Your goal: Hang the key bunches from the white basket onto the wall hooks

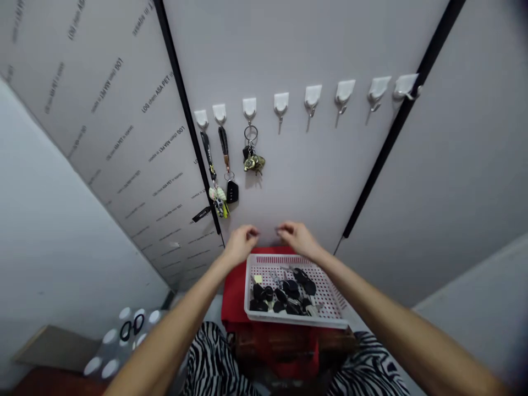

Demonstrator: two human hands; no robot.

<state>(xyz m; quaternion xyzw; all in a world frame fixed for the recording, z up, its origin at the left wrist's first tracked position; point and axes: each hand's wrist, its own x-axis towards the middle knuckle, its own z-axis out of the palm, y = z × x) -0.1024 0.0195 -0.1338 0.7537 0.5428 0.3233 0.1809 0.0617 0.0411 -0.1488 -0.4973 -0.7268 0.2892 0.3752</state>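
Over the far rim of a white plastic basket (330,280), my left hand (242,243) hovers with curled fingers. Facing it, a small gap away, my right hand (300,238) has its fingers bent together in a pinch. Nothing shows in either hand, though the fingertips are slightly blurred. Black-headed keys (291,291) lie heaped in the basket, with a small yellow piece (258,279) at their left. Above my hands, a key ring with a golden animal charm (253,160), a black car key (232,191) and a strap with charms (218,195) hang from hooks.
White adhesive hooks (281,103) run in a row across the pale panel, those to the right holding nothing. The basket rests on a red surface (235,297) between my knees. Several clear bottles with white caps (110,336) and a brown board (58,349) stand at lower left.
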